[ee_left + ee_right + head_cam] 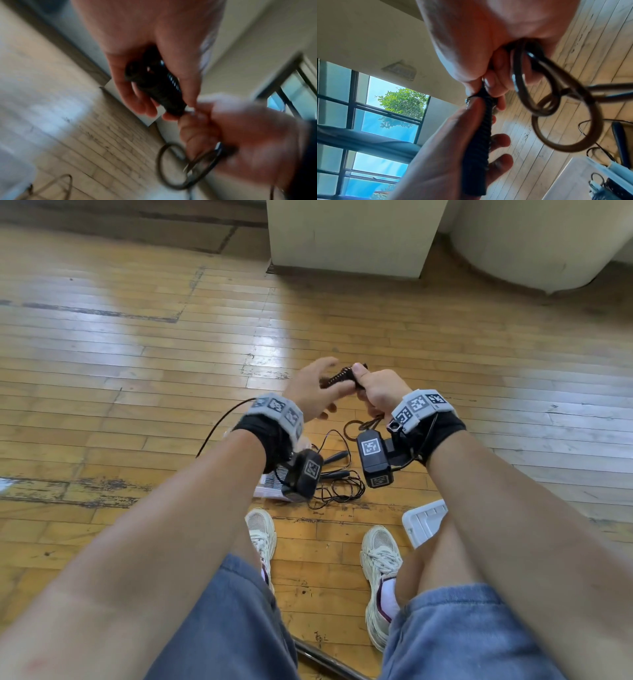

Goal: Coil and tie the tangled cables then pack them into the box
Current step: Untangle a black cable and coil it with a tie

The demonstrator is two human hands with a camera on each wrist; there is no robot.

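Note:
A black ribbed handle [337,378] at the end of a dark cable is held up between both hands above the floor. My left hand [325,393] grips this handle [154,86] between thumb and fingers. My right hand [364,383] pinches the handle's tip and holds the coiled cable [366,424], whose loops [556,108] hang below the fist. More thin black tangled cables [339,479] with two slim handles lie on the floor under my wrists. A white box [573,181] holding several items shows at the lower right of the right wrist view.
I am seated, with two pale sneakers [380,556] on the worn wooden floor [137,354]. A white ribbed plastic piece [424,520] lies by my right knee. Cream cabinet bases [349,241] stand ahead. A metal bar [329,662] lies between my legs.

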